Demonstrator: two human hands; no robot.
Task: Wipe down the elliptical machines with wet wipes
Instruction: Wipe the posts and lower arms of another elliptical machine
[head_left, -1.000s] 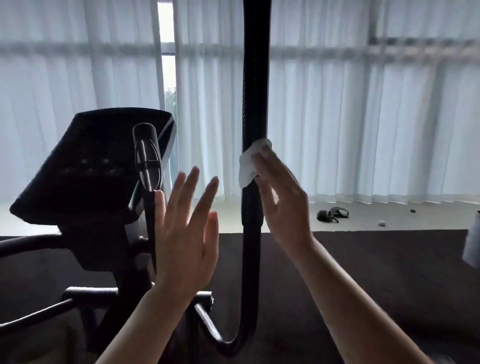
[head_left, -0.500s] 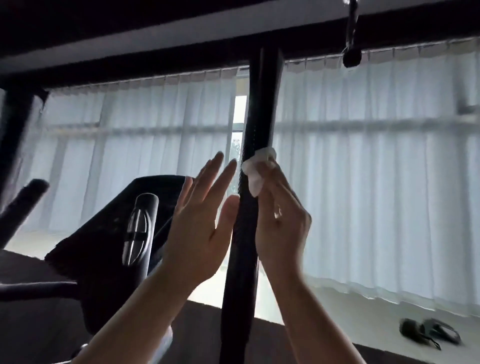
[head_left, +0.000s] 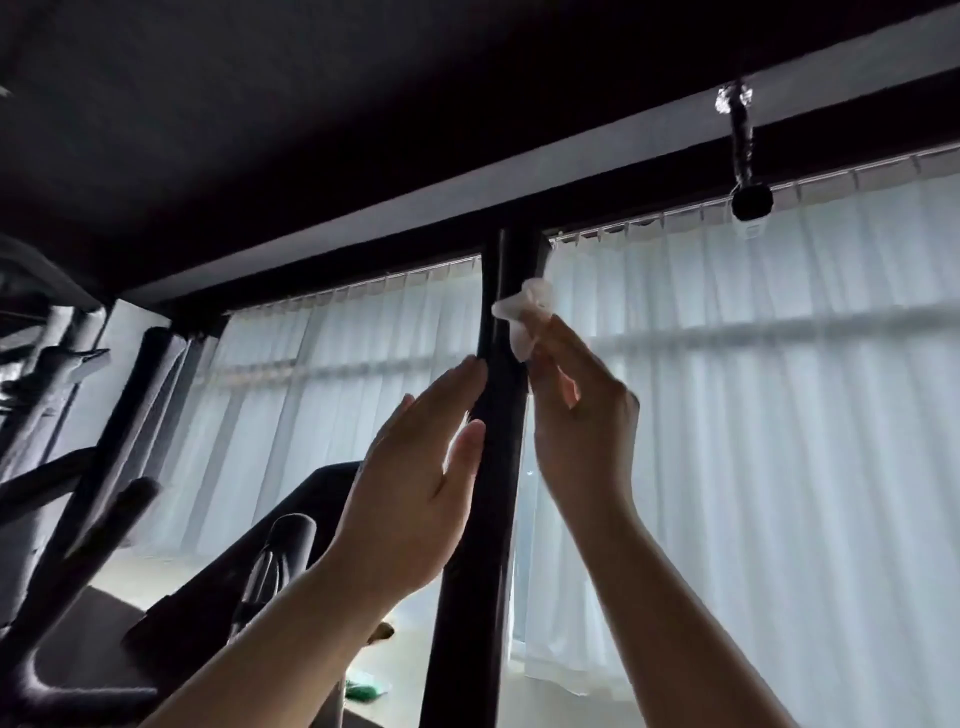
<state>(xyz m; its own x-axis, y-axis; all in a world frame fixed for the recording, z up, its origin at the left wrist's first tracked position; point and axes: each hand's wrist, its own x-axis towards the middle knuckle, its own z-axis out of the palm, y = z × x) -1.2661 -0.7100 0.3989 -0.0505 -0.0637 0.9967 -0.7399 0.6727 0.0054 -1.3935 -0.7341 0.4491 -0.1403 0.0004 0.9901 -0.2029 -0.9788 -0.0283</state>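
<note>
1. Curtains (head_left: 753, 395) hang pale and backlit behind both hands, filling the far side of the view.
2. A dark ceiling (head_left: 260, 130) spreads above the hands.
3. The bar (head_left: 493, 467), a black upright of the elliptical, rises between the two hands and runs up past them to the dark band above the curtains.
4. The console (head_left: 291, 551) sits below and to the left of the left hand, dark against the light.
5. The left hand (head_left: 415, 478) is spread flat, fingers straight and together, fingertips and thumb touching the bar's left side.
6. The right hand (head_left: 576, 415) pinches the wipe, fingers curled round it, just beside the bar's right edge.
7. The wipe (head_left: 524, 317), white and bunched, sticks out above the right hand's fingertips and lies against the bar's right face, higher than the left hand.
8. A small black camera (head_left: 751, 201) hangs from the ceiling, above and to the right of the right hand.
</note>
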